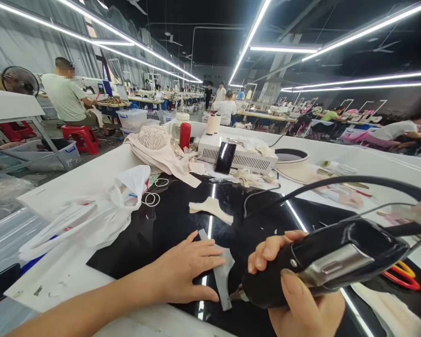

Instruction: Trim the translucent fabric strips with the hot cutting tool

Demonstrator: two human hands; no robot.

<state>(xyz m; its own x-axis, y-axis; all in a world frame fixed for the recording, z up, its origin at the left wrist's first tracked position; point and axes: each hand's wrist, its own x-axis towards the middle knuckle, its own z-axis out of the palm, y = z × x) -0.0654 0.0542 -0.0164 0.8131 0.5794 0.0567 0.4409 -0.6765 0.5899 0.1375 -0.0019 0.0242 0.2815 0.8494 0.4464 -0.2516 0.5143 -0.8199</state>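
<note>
My left hand (187,267) lies flat with its fingers spread over a narrow grey curved piece (223,276) on the glossy black board (157,234). In my right hand (301,299) is a bulky black corded hand tool (323,262) with a silver plate on its body. Its small pointed metal tip is close beside the lower right edge of the grey piece; whether it touches, I cannot tell. Farther back on the board, a cream curved fabric piece (212,208) lies apart from both hands.
A white plastic bag (108,210) is on the left. Behind the board are cream fabric (161,152), a red bottle (185,135), a phone (225,158) and a vented white box (236,157). The tool's black cable (354,179) arches on the right, above red-handled scissors (402,279).
</note>
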